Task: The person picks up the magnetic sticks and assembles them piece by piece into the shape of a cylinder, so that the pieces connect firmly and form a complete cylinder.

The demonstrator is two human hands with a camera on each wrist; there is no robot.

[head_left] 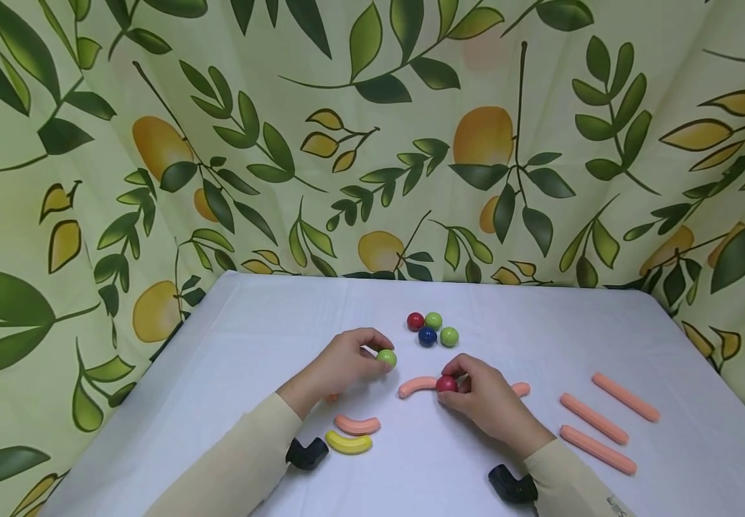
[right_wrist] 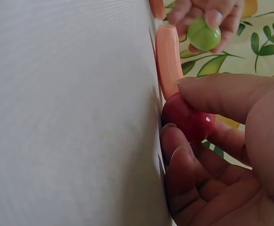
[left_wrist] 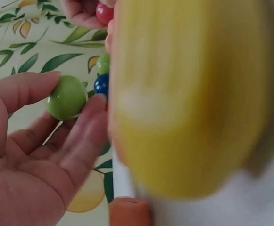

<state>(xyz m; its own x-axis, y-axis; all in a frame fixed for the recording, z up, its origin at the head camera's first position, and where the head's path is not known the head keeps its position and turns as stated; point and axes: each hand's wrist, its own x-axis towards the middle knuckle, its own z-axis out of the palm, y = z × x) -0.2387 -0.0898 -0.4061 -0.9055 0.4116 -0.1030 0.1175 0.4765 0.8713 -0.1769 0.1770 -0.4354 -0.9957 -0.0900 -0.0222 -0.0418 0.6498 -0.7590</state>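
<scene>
Head view: I see my left hand (head_left: 347, 362) pinching a green ball (head_left: 386, 357) just above the white table (head_left: 605, 337), and my right hand (head_left: 485, 398) pinching a red ball (head_left: 446, 384) that touches the right end of a curved pink piece (head_left: 416, 386) lying on the table. Behind them sits a cluster of four balls (head_left: 432, 329), red, two green and blue, touching each other. Three straight pink rods (head_left: 598, 424) lie well apart to the right; a short pink curve (head_left: 357, 425) and a yellow curve (head_left: 348, 442) lie just beside each other near my left sleeve. Left wrist view: fingertips (left_wrist: 92, 110) and thumb hold the green ball (left_wrist: 67, 97); a blurred yellow shape fills most of the frame, so little else reads. Right wrist view: thumb and fingers grip the red ball (right_wrist: 188, 120) against the tip of the pink curve (right_wrist: 167, 59). Judgement: early stage, I'd say one ball is meeting one piece, whether it's actually attached I can't tell; the green ball, the four-ball cluster, rods and other curves all look unused.
</scene>
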